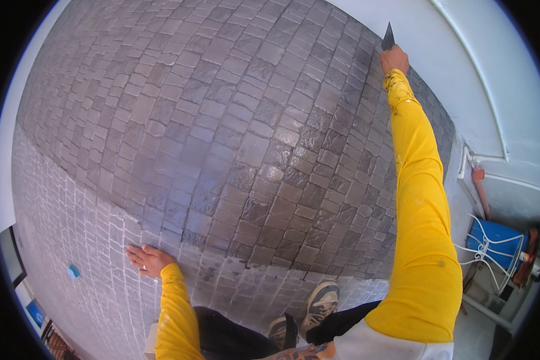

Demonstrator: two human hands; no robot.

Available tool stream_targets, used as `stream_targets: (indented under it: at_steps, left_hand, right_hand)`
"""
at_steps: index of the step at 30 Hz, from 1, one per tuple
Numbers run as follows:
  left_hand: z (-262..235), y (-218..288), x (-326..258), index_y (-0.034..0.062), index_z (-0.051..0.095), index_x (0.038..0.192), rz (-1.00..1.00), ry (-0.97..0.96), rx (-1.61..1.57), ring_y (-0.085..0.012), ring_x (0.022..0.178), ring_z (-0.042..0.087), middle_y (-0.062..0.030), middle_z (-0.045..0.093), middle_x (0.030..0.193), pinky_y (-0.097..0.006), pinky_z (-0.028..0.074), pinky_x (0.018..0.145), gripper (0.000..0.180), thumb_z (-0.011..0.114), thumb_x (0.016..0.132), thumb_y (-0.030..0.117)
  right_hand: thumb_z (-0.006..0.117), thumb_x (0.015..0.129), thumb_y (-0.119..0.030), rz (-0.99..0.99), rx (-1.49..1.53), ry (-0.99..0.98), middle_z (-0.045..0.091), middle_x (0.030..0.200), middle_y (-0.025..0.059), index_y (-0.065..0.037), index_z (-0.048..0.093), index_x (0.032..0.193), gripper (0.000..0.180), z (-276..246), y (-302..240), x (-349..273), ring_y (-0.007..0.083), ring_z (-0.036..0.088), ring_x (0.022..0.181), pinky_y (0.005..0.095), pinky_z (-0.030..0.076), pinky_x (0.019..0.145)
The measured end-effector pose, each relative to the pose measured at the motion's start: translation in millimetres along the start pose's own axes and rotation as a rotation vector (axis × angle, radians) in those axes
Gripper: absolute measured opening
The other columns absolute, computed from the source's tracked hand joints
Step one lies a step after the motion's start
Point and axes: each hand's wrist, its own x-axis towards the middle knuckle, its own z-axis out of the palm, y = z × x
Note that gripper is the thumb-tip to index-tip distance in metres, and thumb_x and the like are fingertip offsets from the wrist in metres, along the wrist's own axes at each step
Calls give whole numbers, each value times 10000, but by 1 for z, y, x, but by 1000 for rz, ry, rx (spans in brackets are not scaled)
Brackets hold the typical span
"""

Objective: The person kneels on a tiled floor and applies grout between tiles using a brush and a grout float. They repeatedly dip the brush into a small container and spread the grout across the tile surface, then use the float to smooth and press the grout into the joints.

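Note:
My right hand (395, 60), at the end of an outstretched arm, is closed round a small hand tool with a dark, pointed blade (388, 37), like a trowel or scraper. Its handle is hidden in my fist. The blade points away from me, by the line where the dark stone-patterned floor (222, 108) meets the white wall. At the lower left, my left hand (150, 260) has its fingers stretched out and holds nothing. It is over the paler part of the floor (102, 234), near the edge of the dark part; whether it touches the floor I cannot tell.
A small blue brush-like thing (73, 272) lies on the pale floor at left. White pipes (492, 158) run along the white wall (426, 36). At right are a white curled metal frame (492, 255) and a blue container (504, 236). My shoes (321, 303) stand at bottom centre.

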Motion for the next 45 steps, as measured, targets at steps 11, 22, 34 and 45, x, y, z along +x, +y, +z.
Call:
stream_targets:
  at_steps: [11,22,34,45]
  left_hand:
    - [-3,2,2,182,232,1563,-5,-26,40,-316,1480,229,-71,223,1622,-546,201,1159,620,196,1035,505]
    - [-3,6,0,187,230,1564,-22,-12,133,-334,1478,235,-90,226,1620,-559,202,1155,607,196,1034,481]
    - [-14,9,-2,147,221,1558,-32,-43,14,-376,1482,184,-122,161,1631,-573,136,1174,601,245,1024,421]
    - [-22,9,0,146,203,1558,-3,-58,-43,-377,1496,119,-109,115,1641,-563,130,1180,625,306,1001,410]
  right_hand:
    - [651,835,-111,-932,309,-228,667,937,135,-72,635,1158,326,-33,34,-220,324,653,840,409,547,715]
    - [660,876,-150,-828,529,-903,631,788,89,-52,660,966,134,-347,5,-352,316,637,703,392,526,616]
    - [535,1000,-252,-691,671,-1121,618,833,219,25,544,1063,284,-333,-99,-457,418,627,719,455,512,613]
    - [650,893,-43,384,1041,-1605,676,1036,126,36,497,1198,349,-452,-104,-497,182,688,876,286,534,748]
